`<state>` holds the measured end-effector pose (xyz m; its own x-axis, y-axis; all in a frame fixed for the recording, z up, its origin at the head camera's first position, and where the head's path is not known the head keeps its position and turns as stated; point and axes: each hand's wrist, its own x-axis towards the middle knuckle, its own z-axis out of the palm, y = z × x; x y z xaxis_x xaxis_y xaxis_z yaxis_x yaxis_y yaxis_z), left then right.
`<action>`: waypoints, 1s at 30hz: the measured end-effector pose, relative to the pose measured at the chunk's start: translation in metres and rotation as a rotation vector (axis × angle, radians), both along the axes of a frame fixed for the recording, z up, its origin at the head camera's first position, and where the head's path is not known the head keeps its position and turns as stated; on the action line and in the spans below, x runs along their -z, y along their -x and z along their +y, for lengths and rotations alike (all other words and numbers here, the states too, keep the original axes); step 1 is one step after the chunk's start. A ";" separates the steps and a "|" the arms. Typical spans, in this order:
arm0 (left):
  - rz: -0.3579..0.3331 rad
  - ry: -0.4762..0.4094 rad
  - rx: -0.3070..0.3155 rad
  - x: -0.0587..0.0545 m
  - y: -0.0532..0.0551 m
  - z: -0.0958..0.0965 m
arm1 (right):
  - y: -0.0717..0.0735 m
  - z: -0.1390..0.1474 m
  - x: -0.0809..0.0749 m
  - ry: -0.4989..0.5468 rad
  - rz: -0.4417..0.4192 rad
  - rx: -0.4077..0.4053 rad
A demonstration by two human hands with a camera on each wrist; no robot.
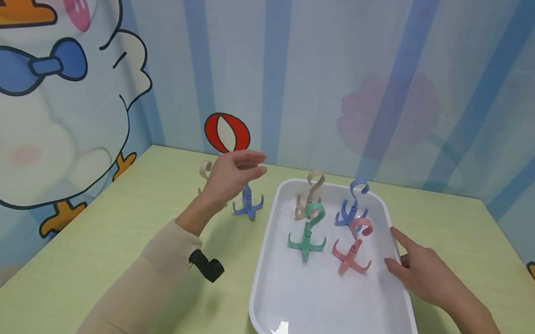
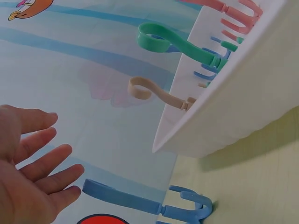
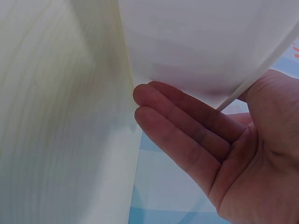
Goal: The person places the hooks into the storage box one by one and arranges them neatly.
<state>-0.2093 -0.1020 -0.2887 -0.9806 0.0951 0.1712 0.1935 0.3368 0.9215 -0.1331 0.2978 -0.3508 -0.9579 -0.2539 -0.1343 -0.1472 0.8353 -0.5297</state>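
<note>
My left hand [image 1: 231, 177] hovers left of the white tray [image 1: 326, 313], fingers extended and holding nothing. Just below it stands a blue claw hook [image 1: 247, 207] on the table; in the left wrist view, the curled top of this blue hook [image 2: 124, 198] is close to the fingertips. A beige claw hook [image 1: 205, 168] beside it is partly hidden by the hand. My right hand [image 1: 428, 276] holds the tray's right side, thumb over the rim and fingers along the outer wall. Inside the tray stand beige [image 1: 312, 194], blue [image 1: 350, 213], green [image 1: 306, 241] and pink [image 1: 349, 258] claw hooks.
The pale yellow-green table [image 1: 114, 260] reaches back to a blue striped curtain [image 1: 312, 76] with cartoon prints. A small black camera [image 1: 207, 266] is strapped to the left wrist. The tray's raised wall separates its hooks from the two outside.
</note>
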 end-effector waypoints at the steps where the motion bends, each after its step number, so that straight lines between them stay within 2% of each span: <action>1: -0.001 -0.003 -0.008 0.000 0.000 -0.001 | 0.000 0.000 0.000 0.001 0.001 -0.001; 15: 0.012 -0.014 -0.085 0.008 0.002 -0.009 | 0.000 0.001 0.000 -0.002 0.009 -0.014; 30: 0.005 -0.011 -0.118 0.021 0.008 -0.014 | 0.001 -0.001 -0.002 -0.012 -0.024 0.009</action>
<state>-0.2172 -0.1155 -0.3095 -0.9840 -0.0229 0.1768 0.1580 0.3475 0.9243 -0.1338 0.2973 -0.3491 -0.9566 -0.2435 -0.1602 -0.1268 0.8427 -0.5233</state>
